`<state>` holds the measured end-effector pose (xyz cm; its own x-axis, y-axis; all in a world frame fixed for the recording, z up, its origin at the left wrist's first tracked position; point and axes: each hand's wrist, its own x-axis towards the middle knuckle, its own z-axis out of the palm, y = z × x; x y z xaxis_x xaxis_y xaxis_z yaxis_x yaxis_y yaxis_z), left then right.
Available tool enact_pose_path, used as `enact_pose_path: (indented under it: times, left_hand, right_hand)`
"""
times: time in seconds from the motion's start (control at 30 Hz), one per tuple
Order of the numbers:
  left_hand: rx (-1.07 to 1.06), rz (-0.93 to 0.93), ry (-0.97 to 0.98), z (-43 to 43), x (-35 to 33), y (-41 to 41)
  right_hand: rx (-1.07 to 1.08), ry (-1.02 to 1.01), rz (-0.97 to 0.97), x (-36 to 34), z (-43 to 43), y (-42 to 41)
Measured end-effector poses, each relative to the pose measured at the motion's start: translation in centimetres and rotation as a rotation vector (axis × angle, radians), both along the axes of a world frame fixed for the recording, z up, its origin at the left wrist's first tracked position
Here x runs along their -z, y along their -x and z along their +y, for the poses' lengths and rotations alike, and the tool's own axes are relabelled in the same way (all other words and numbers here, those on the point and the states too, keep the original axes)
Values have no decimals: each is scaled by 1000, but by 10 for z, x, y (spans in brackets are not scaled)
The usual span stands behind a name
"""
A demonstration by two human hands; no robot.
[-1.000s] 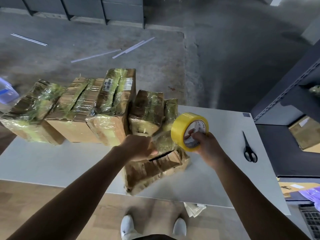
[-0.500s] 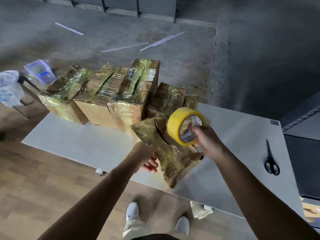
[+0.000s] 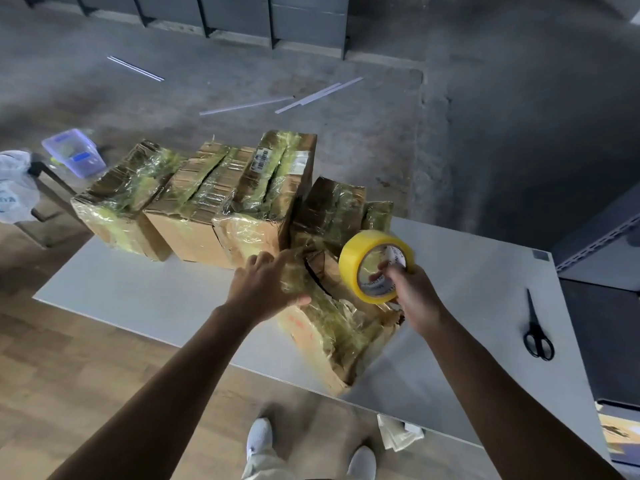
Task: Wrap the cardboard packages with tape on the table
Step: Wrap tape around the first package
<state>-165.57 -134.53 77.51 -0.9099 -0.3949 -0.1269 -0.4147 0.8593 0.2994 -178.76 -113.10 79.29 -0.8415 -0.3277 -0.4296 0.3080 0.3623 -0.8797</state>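
The left hand lies on the upper end of a cardboard package. Its fingers are a little apart and nearly straight, and they press on the shiny tape there, with the thumb stretched along the side. The package rests tilted on the near part of the white table, with one corner past the table's front edge. The right hand holds the yellow tape roll: its fingers are curled into the core and clamped on the ring. The roll stands on edge above the package, just beside the left fingertips.

Just beyond the fingers of both hands a row of wrapped packages stands side by side along the far edge of the table, each touching the next. Black scissors lie flat on the table, well apart to the right of the right fingers.

Under the table the floor is wooden; beyond it is grey concrete, with thin white strips lying on it. Far to the left of the left fingers stand a clear plastic box and a white plastic bag. Grey cabinets line the far wall, and a dark metal shelf stands on the right. White shoes show below the arms.
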Motion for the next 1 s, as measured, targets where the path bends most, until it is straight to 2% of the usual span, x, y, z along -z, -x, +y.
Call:
enact_pose_path:
  times: [0.07, 0.17, 0.3, 0.37, 0.5, 0.63, 0.8, 1.0]
  left_hand:
    - [-24, -131, 110, 7, -8, 1]
    - [-64, -297, 175, 19, -12, -5]
    - [-100, -338, 163, 25, -10, -15]
    - [-106, -303, 149, 21, -9, -17]
    - [17, -184, -57, 5, -10, -16]
    - [278, -59, 83, -10, -2, -7]
    - [333, 20, -184, -18, 6, 3]
    - [451, 286, -38, -17, 26, -12]
  right_hand:
    - [-30, -44, 80, -5, -4, 3]
    - [-70, -75, 184, -15, -10, 6]
    - [-47, -112, 282, -14, -13, 4]
    - [-17, -135, 303, -10, -12, 2]
    - [57, -154, 283, -2, -10, 0]
    - [104, -109, 190, 0, -14, -2]
    - [104, -130, 206, 0, -22, -3]
    - [49, -132, 255, -1, -32, -4]
